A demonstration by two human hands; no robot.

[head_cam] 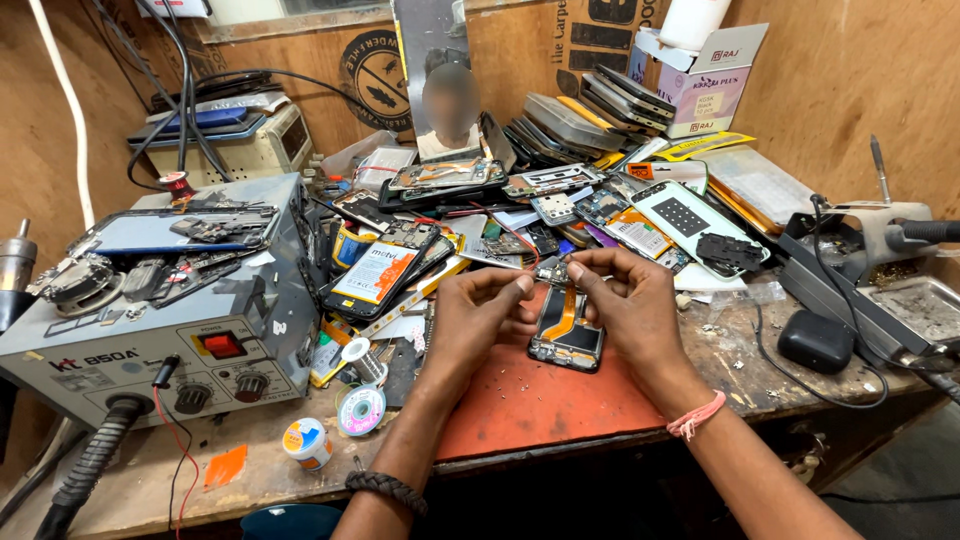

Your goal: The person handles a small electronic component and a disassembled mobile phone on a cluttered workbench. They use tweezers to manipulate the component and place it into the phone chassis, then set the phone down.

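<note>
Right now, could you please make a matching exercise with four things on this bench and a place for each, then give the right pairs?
Things:
1. opened phone
2. grey rework station
3. black earbud case
4. tape roll

Places:
A. left side of the bench
B. on the red mat, under both hands
C. near the front edge, beside an orange scrap
D. right of the mat, by a black cable

Pairs: 1-B, 2-A, 3-D, 4-C

Cluttered wooden bench (pixel 780 385), red mat (pixel 540 400)
</note>
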